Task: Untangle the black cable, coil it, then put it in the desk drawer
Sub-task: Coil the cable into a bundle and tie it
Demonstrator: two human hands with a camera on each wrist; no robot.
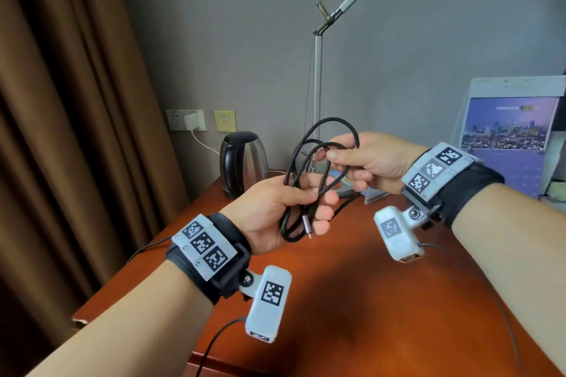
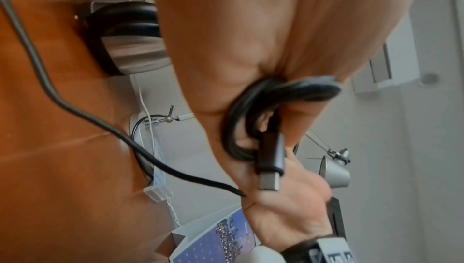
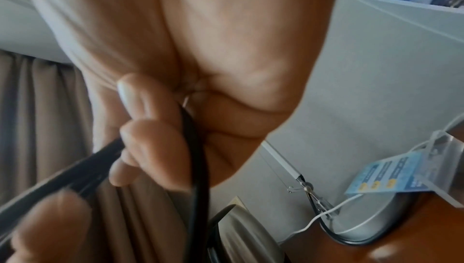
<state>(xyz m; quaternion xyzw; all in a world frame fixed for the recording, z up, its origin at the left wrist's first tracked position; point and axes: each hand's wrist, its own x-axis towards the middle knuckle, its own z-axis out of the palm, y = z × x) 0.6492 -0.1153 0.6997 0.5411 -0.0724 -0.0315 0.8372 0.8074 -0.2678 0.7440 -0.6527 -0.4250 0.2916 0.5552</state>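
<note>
Two hands on it, mid-coil imo: left hand clamps the black cable loops above the desk, plug dangling; right hand pinches the top loop. Next: lay that loop into left's bundle w/o twisting. Drawer not visible.

Black cable with a grey metallic plug; reddish-brown wooden surface; brown curtain at left; silver-and-black kettle; white wrist bands bearing black-and-white square patterns.
</note>
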